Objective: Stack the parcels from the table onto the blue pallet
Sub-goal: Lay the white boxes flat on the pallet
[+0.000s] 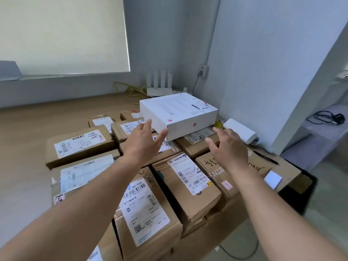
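Both hands reach forward with fingers spread and relaxed, grasping nothing. The left hand (143, 142) has its fingers (160, 137) at the near left corner of the white box (177, 110), touching or just short of it. The right hand (228, 147) hovers off the box's near right side, above a brown parcel. The spacing looks chosen to bracket the box from two sides, since it is broad, flat and topmost, lying just beyond the fingertips on the layer of taped brown parcels (188, 178) that covers the counter (66, 113) beneath the wrists. Taking it first would free those under it. The blue pallet is out of view.
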### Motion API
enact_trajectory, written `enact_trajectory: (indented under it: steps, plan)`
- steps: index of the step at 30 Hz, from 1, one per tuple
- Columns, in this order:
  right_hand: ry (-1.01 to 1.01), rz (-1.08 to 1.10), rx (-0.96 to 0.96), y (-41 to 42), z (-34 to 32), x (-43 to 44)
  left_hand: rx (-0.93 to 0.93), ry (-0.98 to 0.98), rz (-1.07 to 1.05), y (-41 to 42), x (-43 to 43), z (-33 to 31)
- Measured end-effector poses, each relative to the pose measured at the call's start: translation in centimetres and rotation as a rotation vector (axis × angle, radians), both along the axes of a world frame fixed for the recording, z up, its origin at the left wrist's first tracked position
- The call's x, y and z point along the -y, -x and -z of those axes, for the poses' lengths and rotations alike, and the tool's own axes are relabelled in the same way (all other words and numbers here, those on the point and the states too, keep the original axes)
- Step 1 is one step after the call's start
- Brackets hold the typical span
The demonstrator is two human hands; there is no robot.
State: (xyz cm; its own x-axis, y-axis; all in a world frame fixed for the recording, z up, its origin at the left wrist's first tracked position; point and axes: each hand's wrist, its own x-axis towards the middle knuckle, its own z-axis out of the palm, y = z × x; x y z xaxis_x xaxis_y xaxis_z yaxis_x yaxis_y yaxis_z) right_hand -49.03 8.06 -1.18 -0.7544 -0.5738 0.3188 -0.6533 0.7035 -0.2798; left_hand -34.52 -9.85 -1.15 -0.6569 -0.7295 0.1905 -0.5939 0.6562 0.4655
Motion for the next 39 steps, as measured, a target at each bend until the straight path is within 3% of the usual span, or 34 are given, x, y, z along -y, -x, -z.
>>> enact_trajectory:
  steps: [9, 15, 22, 28, 32, 39]
  plan:
    - [0.142, -0.102, 0.175, 12.3, -1.2, 4.1, 0.029, -0.151, -0.207, 5.9, 1.2, -0.3]
    - [0.202, -0.168, 0.515, 20.0, -0.6, 7.4, -0.017, -0.262, -0.348, 9.1, 2.8, 0.8]
    - [0.204, -0.291, 1.059, 23.5, 0.1, 10.9, -0.152, -0.478, -0.417, 10.5, 2.9, 1.7]
    - [0.151, -0.435, 1.177, 24.8, -0.2, 11.3, -0.269, -0.588, -0.430, 11.2, 2.3, 1.3]
    - [0.167, -0.531, 1.190, 25.2, -0.2, 11.0, -0.303, -0.580, -0.387, 10.9, 1.5, 1.4]
    - [0.267, -0.705, 1.270, 25.5, -1.4, 10.8, -0.517, -0.528, -0.296, 9.5, 0.1, 0.2]
